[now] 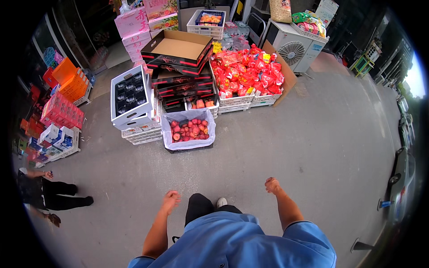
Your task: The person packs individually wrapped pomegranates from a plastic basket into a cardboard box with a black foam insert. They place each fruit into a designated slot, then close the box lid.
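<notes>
My left hand (171, 201) hangs to the left of my knees with nothing in it, its fingers loosely bent and apart. On the other side, my right hand (272, 185) is held out over the pavement with its fingers curled; whether they are fully closed is unclear. Neither hand touches anything. In front of me stands a crate with a pale plastic liner (167, 134), holding red fruit (194, 130). Behind it are black cardboard trays (181, 50) in a stack, and a white box with dark round-celled packing (129, 119) stands to their left.
Red plastic-wrapped bundles (246, 72) fill white crates beside an outdoor air-conditioner unit (291, 50). Pink cartons (134, 23) stand at the back. Orange crates (72, 83) and stacked boxes (62, 112) line the left. A person (50, 192) walks at the left; cars (400, 187) stand far right.
</notes>
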A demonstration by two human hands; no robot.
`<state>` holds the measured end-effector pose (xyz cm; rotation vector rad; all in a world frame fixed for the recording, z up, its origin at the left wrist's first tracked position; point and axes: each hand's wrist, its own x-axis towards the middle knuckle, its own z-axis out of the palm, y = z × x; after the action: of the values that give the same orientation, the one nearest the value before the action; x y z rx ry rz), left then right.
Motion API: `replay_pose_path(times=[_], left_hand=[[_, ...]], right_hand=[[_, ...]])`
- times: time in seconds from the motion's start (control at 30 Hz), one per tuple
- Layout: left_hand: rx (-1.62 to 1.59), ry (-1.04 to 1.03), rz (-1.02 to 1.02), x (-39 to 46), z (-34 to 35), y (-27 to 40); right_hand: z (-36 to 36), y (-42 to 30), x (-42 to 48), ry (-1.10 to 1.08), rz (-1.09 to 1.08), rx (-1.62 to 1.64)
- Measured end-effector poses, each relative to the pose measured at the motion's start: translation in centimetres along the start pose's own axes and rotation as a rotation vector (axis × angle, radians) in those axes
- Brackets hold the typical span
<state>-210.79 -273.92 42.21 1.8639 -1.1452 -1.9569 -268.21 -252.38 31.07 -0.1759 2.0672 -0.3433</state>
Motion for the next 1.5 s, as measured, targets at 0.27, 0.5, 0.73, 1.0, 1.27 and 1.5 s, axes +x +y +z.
replay_pose_path(times=[0.27, 0.5, 0.73, 1.0, 1.27, 1.5], left_hand=[[-0.053, 0.244, -0.191, 18.4, -11.0, 15.7], [-0.171, 0.249, -0.039, 33.8, -4.1, 40.8], [-0.589, 0.235, -0.059, 52.9, 2.4, 57.9], [-0.97, 0.19, 0.12, 61.7, 3.1, 56.2], [-1.073, 0.321, 0.121, 60.4, 5.8, 59.0], [-1.172, 0.371, 0.164, 62.2, 7.4, 61.6]], right_hand=[[-5.4, -52.0, 14.5, 0.396, -0.856, -0.326], [-3.4, -73.6, 18.1, -0.058, -0.508, -0.099], [0.4, -84.9, 37.0, -0.276, -0.859, -0.711], [4.1, -90.7, 41.8, -0.334, -0.869, -1.071], [5.8, -90.7, 46.0, -0.566, -0.445, -0.348], [3.1, -90.7, 44.8, -0.612, -0.328, -0.168]])
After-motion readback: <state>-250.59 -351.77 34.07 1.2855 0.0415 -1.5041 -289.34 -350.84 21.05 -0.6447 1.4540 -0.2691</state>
